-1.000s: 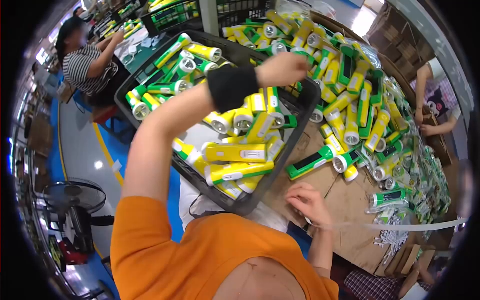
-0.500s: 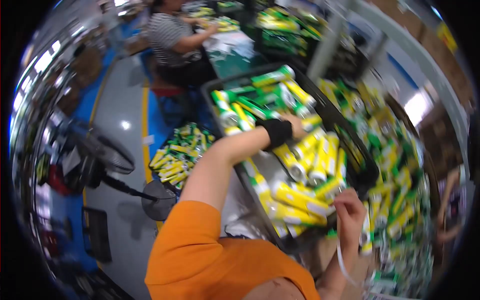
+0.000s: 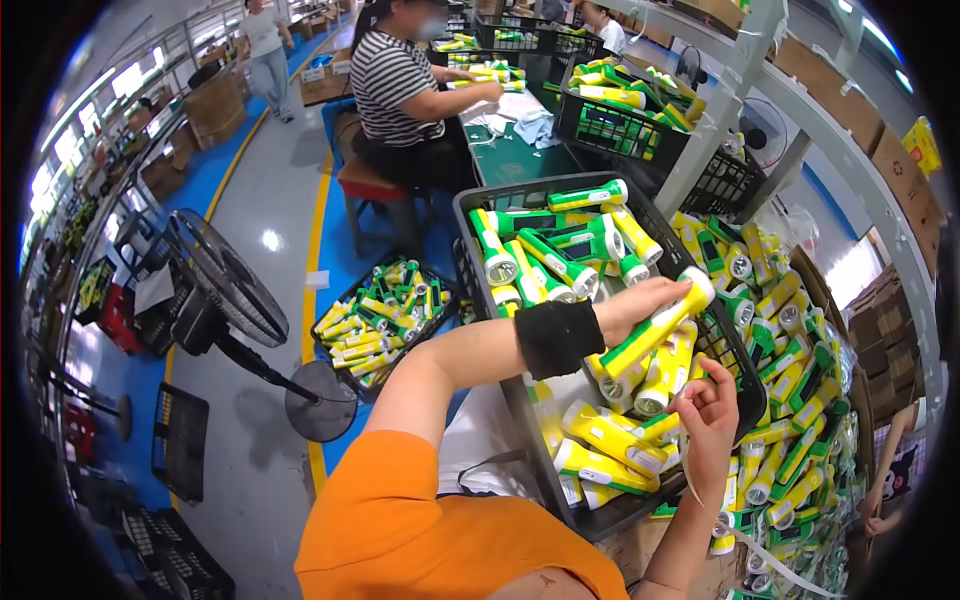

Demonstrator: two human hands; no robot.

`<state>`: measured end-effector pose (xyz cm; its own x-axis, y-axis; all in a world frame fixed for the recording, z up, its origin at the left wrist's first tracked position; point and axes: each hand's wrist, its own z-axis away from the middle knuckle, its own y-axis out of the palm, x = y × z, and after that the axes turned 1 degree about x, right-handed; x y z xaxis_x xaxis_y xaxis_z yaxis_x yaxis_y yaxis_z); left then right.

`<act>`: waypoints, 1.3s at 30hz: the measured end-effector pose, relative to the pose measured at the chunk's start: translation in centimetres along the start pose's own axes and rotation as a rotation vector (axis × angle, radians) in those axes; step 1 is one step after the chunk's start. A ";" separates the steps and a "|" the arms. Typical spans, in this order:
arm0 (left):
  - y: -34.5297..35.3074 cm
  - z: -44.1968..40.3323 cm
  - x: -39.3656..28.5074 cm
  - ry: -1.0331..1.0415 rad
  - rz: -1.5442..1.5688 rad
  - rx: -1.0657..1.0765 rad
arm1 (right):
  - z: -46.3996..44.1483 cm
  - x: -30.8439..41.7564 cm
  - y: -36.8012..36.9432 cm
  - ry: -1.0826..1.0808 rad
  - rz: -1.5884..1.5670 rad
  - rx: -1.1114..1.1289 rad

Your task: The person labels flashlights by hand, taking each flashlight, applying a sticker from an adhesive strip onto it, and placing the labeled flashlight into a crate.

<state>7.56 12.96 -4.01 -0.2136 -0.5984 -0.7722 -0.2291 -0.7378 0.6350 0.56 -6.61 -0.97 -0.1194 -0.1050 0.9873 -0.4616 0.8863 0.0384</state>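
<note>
My left hand (image 3: 636, 308), with a black wristband (image 3: 560, 338), grips a yellow and green flashlight (image 3: 656, 325) above the black crate (image 3: 535, 450). Its white head points up and to the right. Under it lie more yellow and green flashlights (image 3: 612, 440), several with clear lenses facing up. Just right of the held flashlight, over the crate's near right edge, hovers my right hand (image 3: 708, 408). Its fingers are loosely bent and apart, with nothing seen in them. A thin white strap (image 3: 770, 560) runs by the right wrist.
A large heap of flashlights (image 3: 790, 400) lies right of the crate. Left stand a floor fan (image 3: 225, 290) and a low crate of flashlights (image 3: 385, 315). Ahead, a co-worker in a striped shirt (image 3: 395, 85) handles flashlights at a green table (image 3: 525, 160). A grey post (image 3: 715, 110) rises behind.
My left hand has come up and right from among the flashlights, with one in its grip. My right hand's fingers have loosened. The view has tilted up and sharpened.
</note>
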 end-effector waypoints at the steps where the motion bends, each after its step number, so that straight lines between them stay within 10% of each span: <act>1: 0.3 -0.1 0.9 -0.008 0.000 -0.031 | -0.3 -0.4 -0.3 0.019 -0.016 0.016; 7: -1.2 -1.1 5.0 -0.431 0.177 0.154 | -1.5 -3.8 -2.5 0.030 -0.142 -0.051; 15: -1.0 -0.6 5.1 0.144 -0.630 -0.045 | -2.5 -4.7 -3.7 0.055 -0.183 -0.097; 27: -1.9 -0.2 3.0 -0.342 0.297 0.184 | -3.3 -4.8 -4.3 0.068 -0.206 -0.118; 39: -1.9 -0.6 3.8 -0.419 0.139 0.218 | -4.7 -4.7 -5.4 0.107 -0.011 -0.027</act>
<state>7.71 11.92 -8.11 -0.6096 -0.4760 -0.6339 -0.3555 -0.5506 0.7553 7.78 -8.80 -5.14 -0.0188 -0.0672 0.9976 -0.4380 0.8975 0.0522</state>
